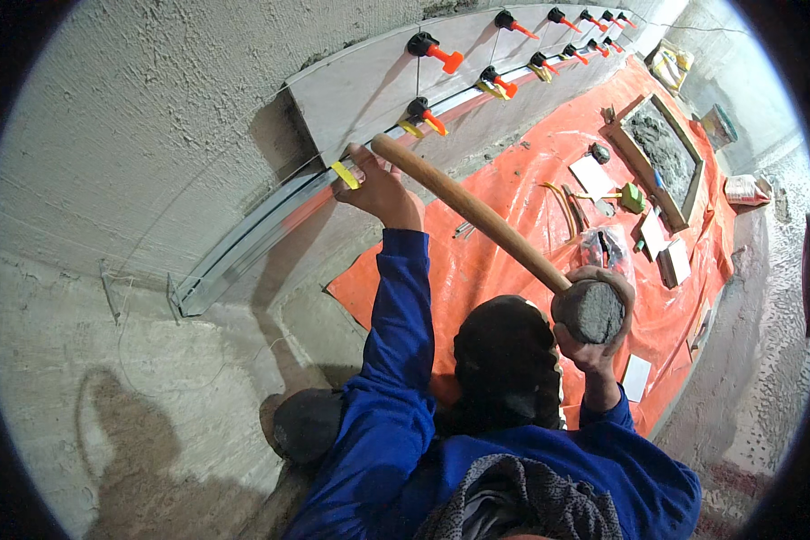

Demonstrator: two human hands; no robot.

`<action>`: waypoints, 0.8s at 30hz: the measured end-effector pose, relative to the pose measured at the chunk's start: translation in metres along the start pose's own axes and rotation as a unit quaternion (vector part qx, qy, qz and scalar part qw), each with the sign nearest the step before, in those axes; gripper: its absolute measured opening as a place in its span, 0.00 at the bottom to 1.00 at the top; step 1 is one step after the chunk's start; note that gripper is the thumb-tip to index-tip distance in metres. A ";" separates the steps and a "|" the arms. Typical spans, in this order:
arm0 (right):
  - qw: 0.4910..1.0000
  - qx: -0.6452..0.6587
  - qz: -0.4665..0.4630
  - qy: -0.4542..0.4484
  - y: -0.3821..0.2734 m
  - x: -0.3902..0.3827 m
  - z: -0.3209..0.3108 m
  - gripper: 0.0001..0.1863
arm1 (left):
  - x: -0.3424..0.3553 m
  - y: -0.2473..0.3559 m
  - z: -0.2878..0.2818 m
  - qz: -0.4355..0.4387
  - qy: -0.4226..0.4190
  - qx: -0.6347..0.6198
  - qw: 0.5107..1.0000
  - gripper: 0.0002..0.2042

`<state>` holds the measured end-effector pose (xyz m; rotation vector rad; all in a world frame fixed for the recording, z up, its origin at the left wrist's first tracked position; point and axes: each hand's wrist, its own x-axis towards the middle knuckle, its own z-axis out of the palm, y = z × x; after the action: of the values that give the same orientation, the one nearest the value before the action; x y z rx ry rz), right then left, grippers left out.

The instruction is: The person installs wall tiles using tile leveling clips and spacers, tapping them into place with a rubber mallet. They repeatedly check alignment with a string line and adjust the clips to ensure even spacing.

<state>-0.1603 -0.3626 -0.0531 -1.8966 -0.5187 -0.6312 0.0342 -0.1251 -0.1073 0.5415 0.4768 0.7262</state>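
Observation:
My right hand (pixel 614 346) is wrapped round the dark grey head of a mallet (pixel 499 236). The mallet's wooden handle slants up and to the left, its free end beside my left hand. My left hand (pixel 387 193) is at the wall, fingers and thumb closed about a yellow wedge (pixel 345 175) at the lower left corner of a pale tile (pixel 346 94). A metal rail (pixel 243 243) runs under the tile's lower edge. Black and red tile levelling clips (pixel 434 52) stick out along the tile joints. More yellow wedges (pixel 493 88) sit along the rail.
An orange sheet (pixel 504 207) covers the floor. On it are a wooden-framed trough (pixel 661 148) of grey mortar, tile pieces (pixel 592 177), a green tool (pixel 633 198) and a clear plastic bag (pixel 607 247). A bucket (pixel 718 126) stands beyond. Rough bare wall (pixel 153 135) lies left.

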 end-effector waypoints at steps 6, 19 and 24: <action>1.000 -0.014 0.014 0.007 0.004 0.006 0.015 0.41 | 0.000 -0.005 0.002 0.026 0.020 0.034 0.999 0.36; 1.000 -0.015 -0.015 -0.004 0.006 -0.002 0.012 0.41 | 0.007 0.000 0.001 -0.014 -0.015 -0.003 1.000 0.12; 0.999 0.051 0.001 -0.013 0.017 0.002 0.019 0.43 | 0.005 0.002 -0.002 -0.003 -0.027 0.006 1.000 0.14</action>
<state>-0.1452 -0.3511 -0.0699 -1.8107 -0.5551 -0.5689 0.0353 -0.1197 -0.1081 0.5707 0.4320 0.7017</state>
